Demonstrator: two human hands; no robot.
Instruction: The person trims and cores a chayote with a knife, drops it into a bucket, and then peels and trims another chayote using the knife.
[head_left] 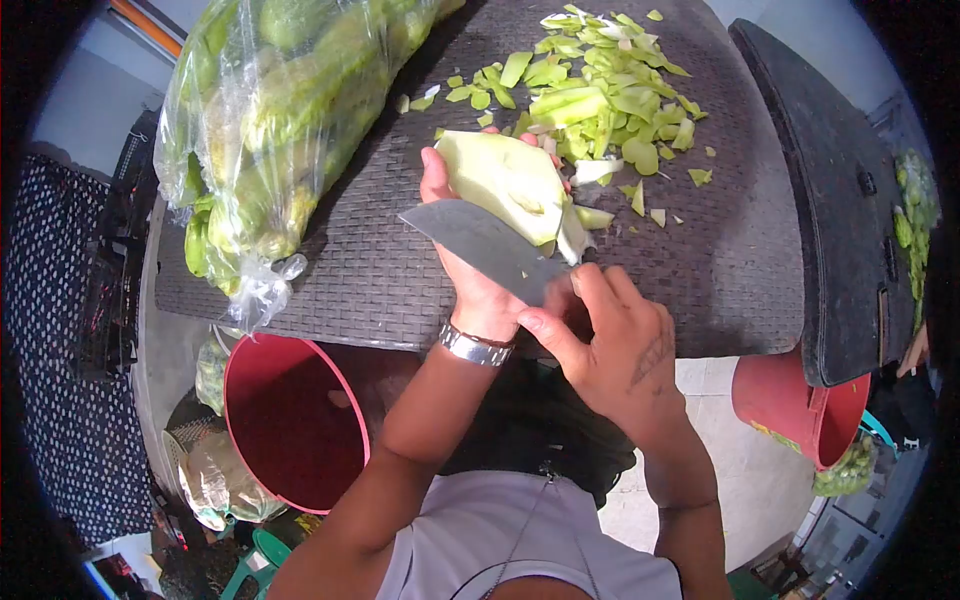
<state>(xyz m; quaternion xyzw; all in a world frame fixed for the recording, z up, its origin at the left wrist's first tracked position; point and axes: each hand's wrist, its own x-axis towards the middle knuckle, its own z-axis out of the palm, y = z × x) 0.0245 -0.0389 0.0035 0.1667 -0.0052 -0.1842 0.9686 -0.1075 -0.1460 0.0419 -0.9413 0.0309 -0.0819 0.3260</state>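
My left hand (478,292) is cupped under a pale green vegetable with flat cut faces that looks like a peeled chayote (500,180), its thumb up along the left side. In my right hand (612,345) is a wide-bladed kitchen knife (480,243); the fingers are closed round its handle, which they mostly hide. The blade points left and lies across the near side of the chayote, above my left palm. Just beyond the left hand, a heap of green peelings (620,110) is spread on the dark woven-pattern table (690,270).
A clear plastic bag (300,120) full of green vegetables lies on the table's left. Below the near edge stand a red bucket (300,420) at left and another red bucket (835,420) at right. A black chair back (830,200) rises along the right side.
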